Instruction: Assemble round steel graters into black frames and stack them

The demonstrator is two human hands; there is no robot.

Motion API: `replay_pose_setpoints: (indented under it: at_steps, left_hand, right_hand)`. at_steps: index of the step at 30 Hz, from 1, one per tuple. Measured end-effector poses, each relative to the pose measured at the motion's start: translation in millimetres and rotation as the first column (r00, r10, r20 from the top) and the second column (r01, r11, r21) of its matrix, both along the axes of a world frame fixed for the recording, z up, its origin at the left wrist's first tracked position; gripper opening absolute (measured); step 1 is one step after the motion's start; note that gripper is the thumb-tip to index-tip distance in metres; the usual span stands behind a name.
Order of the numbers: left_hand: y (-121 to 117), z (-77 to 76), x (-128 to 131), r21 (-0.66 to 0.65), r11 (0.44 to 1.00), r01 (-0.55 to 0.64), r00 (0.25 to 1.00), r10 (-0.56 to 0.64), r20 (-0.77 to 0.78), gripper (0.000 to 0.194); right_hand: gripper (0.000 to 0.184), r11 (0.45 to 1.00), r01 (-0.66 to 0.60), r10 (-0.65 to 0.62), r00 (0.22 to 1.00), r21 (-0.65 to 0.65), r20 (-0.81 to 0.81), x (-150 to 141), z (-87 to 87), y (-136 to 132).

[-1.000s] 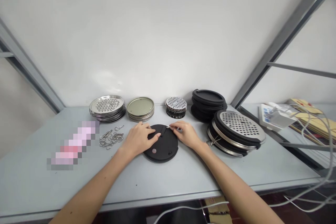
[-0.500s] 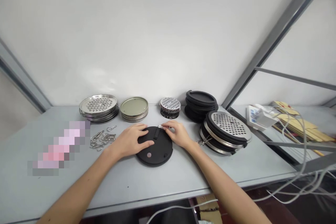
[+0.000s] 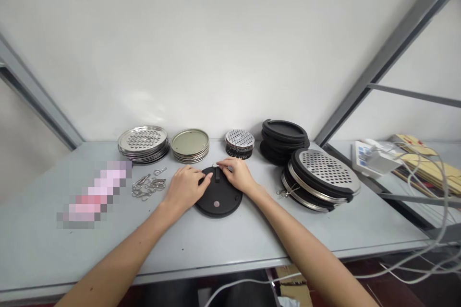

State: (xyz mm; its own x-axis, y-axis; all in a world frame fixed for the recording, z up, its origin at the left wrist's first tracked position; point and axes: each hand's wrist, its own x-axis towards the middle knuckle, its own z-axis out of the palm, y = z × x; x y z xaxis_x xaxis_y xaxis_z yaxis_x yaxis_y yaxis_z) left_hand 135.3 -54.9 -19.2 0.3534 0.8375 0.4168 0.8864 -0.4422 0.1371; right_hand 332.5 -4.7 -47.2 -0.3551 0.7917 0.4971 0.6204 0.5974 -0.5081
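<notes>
A black round disc (image 3: 225,199) lies flat on the grey table, with a short black strap (image 3: 217,175) at its far edge. My left hand (image 3: 187,186) grips the disc's left rim, its fingers behind the edge and the thumb over the top. At the far end of the strap, my right hand (image 3: 236,175) pinches a small metal snap hook (image 3: 214,166); the fingers partly hide it. To the left of my left hand lies a loose pile of similar metal snap hooks (image 3: 148,186).
Along the wall stand stacked perforated metal plates (image 3: 144,140), olive metal lids (image 3: 190,143), small perforated discs (image 3: 240,139) and black rings (image 3: 284,136). Assembled graters (image 3: 326,172) are piled at right. Beyond the shelf post are a power strip (image 3: 374,158) and cables. A blurred patch (image 3: 97,192) covers the left.
The view has shifted, with things appearing slightly farther right. My left thumb has drawn back from the disc's middle toward its far left rim. My right hand stays at the strap end.
</notes>
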Motion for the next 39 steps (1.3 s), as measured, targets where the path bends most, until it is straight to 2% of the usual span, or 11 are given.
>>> replay_pose_setpoints:
  at_steps: [4, 8, 11, 14, 16, 21, 28, 36, 39]
  left_hand:
    - [3.1, 7.4, -2.6, -0.053, 0.994, -0.097, 0.995, 0.095, -0.033, 0.048]
    - [6.7, 7.7, -4.1, -0.138, 0.976, -0.17, 0.984, 0.174, 0.019, 0.046]
    - [8.7, 3.7, -0.2, -0.135, 0.983, -0.127, 0.977, 0.147, 0.155, 0.031]
    - [9.9, -1.8, 9.0, -0.152, 0.988, -0.014, 0.952, 0.059, 0.3, 0.03]
    - [9.7, -4.9, 15.9, -0.166, 0.985, 0.039, 0.944, 0.019, 0.331, 0.03]
    - [8.8, -6.3, 25.2, -0.15, 0.989, -0.01, 0.967, 0.048, 0.25, 0.034]
    - [10.8, -0.4, 29.2, -0.216, 0.964, -0.154, 0.969, 0.19, 0.155, 0.03]
    - [9.4, -4.9, 36.2, -0.144, 0.972, -0.184, 0.976, 0.198, 0.093, 0.027]
    - [10.1, -4.6, 36.6, -0.167, 0.974, -0.154, 0.981, 0.171, 0.094, 0.025]
  right_hand:
    - [0.031, 0.997, -0.078, 0.078, 0.997, 0.021, 0.021, -1.7, 1.5, -4.2]
    - [0.029, 0.994, -0.1, 0.098, 0.994, 0.052, 0.044, -2.9, 4.4, -8.2]
    - [0.025, 0.996, -0.053, 0.05, 0.998, 0.069, 0.038, -3.1, 4.9, -10.8]
    - [0.025, 0.996, -0.041, 0.038, 0.999, 0.083, 0.038, -2.8, 3.5, -11.1]
    - [0.028, 0.995, -0.046, 0.043, 0.998, 0.094, 0.037, -2.4, 2.2, -10.3]
    - [0.03, 0.994, -0.034, 0.028, 0.998, 0.108, 0.057, -1.6, 0.5, -8.7]
    - [0.03, 0.996, -0.031, 0.027, 0.999, 0.082, 0.039, -2.2, -0.3, -9.7]
    - [0.025, 0.995, -0.038, 0.031, 0.997, 0.096, 0.074, -2.9, -2.7, -6.8]
    - [0.022, 0.994, -0.055, 0.047, 0.996, 0.099, 0.078, -3.6, -2.9, -5.8]
